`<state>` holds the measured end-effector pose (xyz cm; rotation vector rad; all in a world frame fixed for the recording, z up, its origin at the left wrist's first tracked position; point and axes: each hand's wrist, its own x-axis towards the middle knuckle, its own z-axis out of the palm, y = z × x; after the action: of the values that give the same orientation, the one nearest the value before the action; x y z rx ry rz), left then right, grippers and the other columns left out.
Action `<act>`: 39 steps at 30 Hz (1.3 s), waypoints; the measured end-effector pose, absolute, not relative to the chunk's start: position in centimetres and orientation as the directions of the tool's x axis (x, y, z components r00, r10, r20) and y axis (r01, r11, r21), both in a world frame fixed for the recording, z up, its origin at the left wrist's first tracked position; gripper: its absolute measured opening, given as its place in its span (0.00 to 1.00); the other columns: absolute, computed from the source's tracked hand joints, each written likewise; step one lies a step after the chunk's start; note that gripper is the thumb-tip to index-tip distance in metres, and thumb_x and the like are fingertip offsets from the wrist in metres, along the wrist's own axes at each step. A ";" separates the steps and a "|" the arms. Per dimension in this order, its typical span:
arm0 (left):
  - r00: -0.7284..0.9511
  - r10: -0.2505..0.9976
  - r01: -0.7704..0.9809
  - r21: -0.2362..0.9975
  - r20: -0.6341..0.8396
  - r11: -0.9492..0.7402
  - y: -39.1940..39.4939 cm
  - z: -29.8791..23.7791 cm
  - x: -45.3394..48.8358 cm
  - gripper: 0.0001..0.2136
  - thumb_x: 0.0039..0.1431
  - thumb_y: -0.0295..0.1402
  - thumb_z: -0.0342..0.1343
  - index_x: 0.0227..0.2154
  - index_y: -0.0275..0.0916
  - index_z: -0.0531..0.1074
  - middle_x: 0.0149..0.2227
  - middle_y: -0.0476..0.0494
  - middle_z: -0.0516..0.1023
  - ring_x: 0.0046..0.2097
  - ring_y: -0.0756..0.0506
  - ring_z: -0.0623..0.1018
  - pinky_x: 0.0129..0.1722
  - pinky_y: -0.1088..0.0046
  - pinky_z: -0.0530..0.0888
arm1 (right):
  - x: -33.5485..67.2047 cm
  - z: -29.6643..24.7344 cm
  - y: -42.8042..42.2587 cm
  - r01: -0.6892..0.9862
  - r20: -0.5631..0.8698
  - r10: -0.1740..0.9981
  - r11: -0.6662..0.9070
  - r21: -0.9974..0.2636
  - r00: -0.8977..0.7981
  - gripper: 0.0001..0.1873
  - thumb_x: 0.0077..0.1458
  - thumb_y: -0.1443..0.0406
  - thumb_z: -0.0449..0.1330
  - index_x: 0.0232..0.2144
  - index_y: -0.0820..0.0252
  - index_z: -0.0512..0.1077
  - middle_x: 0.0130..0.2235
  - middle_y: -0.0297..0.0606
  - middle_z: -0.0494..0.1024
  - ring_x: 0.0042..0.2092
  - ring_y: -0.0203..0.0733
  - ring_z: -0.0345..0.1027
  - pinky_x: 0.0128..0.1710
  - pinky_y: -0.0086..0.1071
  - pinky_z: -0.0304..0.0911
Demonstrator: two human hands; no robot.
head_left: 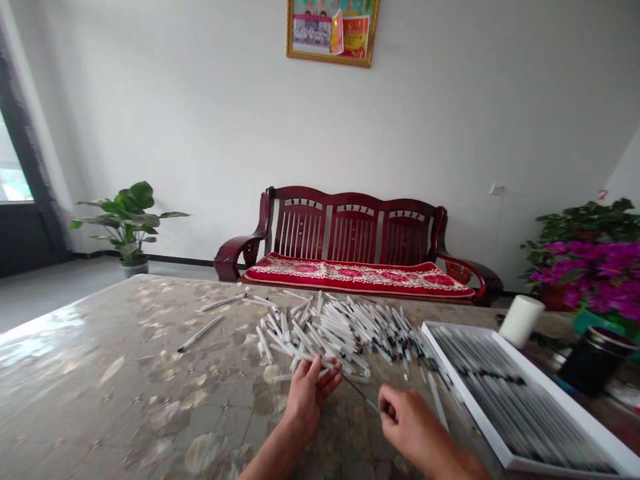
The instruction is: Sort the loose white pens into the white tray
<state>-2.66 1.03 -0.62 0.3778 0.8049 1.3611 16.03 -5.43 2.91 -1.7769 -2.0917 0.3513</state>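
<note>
A heap of white pen barrels and thin dark refills (340, 330) lies in the middle of the patterned table (125, 380). My left hand (309, 395) rests at the near edge of the heap, fingers closed round one white pen barrel (320, 362). My right hand (407, 419) is just to its right, pinched on a thin refill (363, 395) that points toward the left hand. A white tray (505, 460) full of finished pens laid side by side stands at the right.
Loose single pens (201, 332) lie scattered to the left of the heap. A white cup (521, 320), a dark container (587, 360) and purple flowers (595, 273) stand at the far right. A red wooden bench (350, 247) and a potted plant (127, 223) are behind the table.
</note>
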 end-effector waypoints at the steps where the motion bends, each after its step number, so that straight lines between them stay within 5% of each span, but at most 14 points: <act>1: 0.009 0.959 -0.708 0.675 -0.282 0.205 1.0 -0.7 -2.6 0.07 0.60 0.31 0.59 0.32 0.39 0.65 0.33 0.44 0.81 0.33 0.45 0.84 0.33 0.69 0.81 | 16.0 2.8 -5.4 0.892 0.123 0.983 0.173 -0.418 -0.133 0.12 0.47 0.77 0.53 0.25 0.58 0.73 0.22 0.31 0.76 0.26 0.34 0.68 0.25 0.25 0.48; 8: 0.050 0.961 -0.652 0.720 -0.271 0.237 1.3 -1.1 -2.7 0.11 0.55 0.35 0.64 0.32 0.40 0.66 0.31 0.45 0.82 0.31 0.46 0.83 0.31 0.71 0.80 | 16.8 2.7 -5.1 0.884 0.252 0.954 0.252 -0.393 -0.160 0.12 0.48 0.75 0.52 0.25 0.57 0.72 0.25 0.32 0.76 0.27 0.36 0.69 0.27 0.27 0.52; 14: 0.098 0.956 -0.614 0.740 -0.275 0.276 1.0 -0.9 -2.6 0.15 0.45 0.37 0.71 0.29 0.37 0.71 0.29 0.47 0.81 0.27 0.52 0.79 0.26 0.80 0.75 | 16.8 3.3 -4.6 0.768 0.364 0.924 0.319 -0.556 -0.120 0.09 0.52 0.69 0.53 0.27 0.56 0.73 0.28 0.34 0.77 0.30 0.38 0.71 0.30 0.27 0.60; 19: 0.249 0.937 -0.622 0.702 -0.244 0.348 -0.2 -1.2 -1.9 0.18 0.36 0.36 0.75 0.27 0.35 0.74 0.21 0.52 0.75 0.24 0.54 0.75 0.21 0.85 0.70 | 14.8 2.2 -2.9 0.387 0.171 0.982 0.188 -0.903 -0.079 0.10 0.52 0.57 0.60 0.29 0.56 0.70 0.23 0.31 0.74 0.23 0.37 0.69 0.22 0.26 0.62; 24: 0.277 0.912 -0.642 0.648 -0.302 0.409 -0.2 -0.8 -2.1 0.09 0.48 0.28 0.69 0.30 0.34 0.74 0.22 0.49 0.77 0.25 0.52 0.77 0.24 0.82 0.74 | 14.4 1.0 0.7 0.123 0.091 0.995 0.097 -0.988 -0.046 0.23 0.44 0.44 0.63 0.26 0.56 0.66 0.22 0.30 0.73 0.20 0.37 0.67 0.17 0.27 0.60; 27: 0.174 0.919 -0.671 0.641 -0.353 0.373 0.4 -0.4 -2.5 0.05 0.53 0.25 0.65 0.29 0.35 0.73 0.22 0.48 0.77 0.24 0.52 0.77 0.22 0.82 0.74 | 15.7 0.7 3.1 0.340 0.154 0.985 0.120 -0.933 0.075 0.18 0.54 0.49 0.55 0.30 0.57 0.71 0.28 0.36 0.78 0.25 0.40 0.71 0.21 0.29 0.63; 31: 0.087 0.932 -0.705 0.639 -0.352 0.307 1.2 -0.3 -2.8 0.05 0.54 0.24 0.64 0.28 0.34 0.72 0.22 0.48 0.77 0.23 0.53 0.77 0.21 0.83 0.74 | 17.0 0.3 5.4 0.750 0.289 0.955 0.148 -0.644 0.060 0.11 0.52 0.66 0.55 0.33 0.56 0.78 0.38 0.40 0.81 0.39 0.43 0.75 0.41 0.33 0.67; 36: 0.085 0.931 -0.710 0.634 -0.356 0.307 1.4 -0.7 -2.8 0.06 0.53 0.24 0.65 0.29 0.35 0.73 0.21 0.49 0.77 0.22 0.53 0.77 0.21 0.83 0.74 | 16.5 -0.2 6.0 0.886 0.259 0.963 0.182 -0.425 -0.074 0.13 0.51 0.71 0.57 0.36 0.56 0.80 0.42 0.40 0.81 0.43 0.42 0.74 0.45 0.31 0.63; 39: 0.088 0.932 -0.713 0.631 -0.352 0.306 1.4 -0.8 -2.8 0.06 0.53 0.25 0.65 0.30 0.35 0.72 0.22 0.49 0.77 0.21 0.53 0.77 0.21 0.82 0.74 | 16.3 -0.2 6.1 0.897 0.259 0.963 0.177 -0.404 -0.074 0.09 0.51 0.70 0.59 0.31 0.56 0.79 0.38 0.40 0.81 0.40 0.40 0.74 0.42 0.29 0.62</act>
<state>-2.81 1.44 -0.79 0.3336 0.8016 1.2575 16.29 6.15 -0.16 -1.7468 -1.9985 0.1894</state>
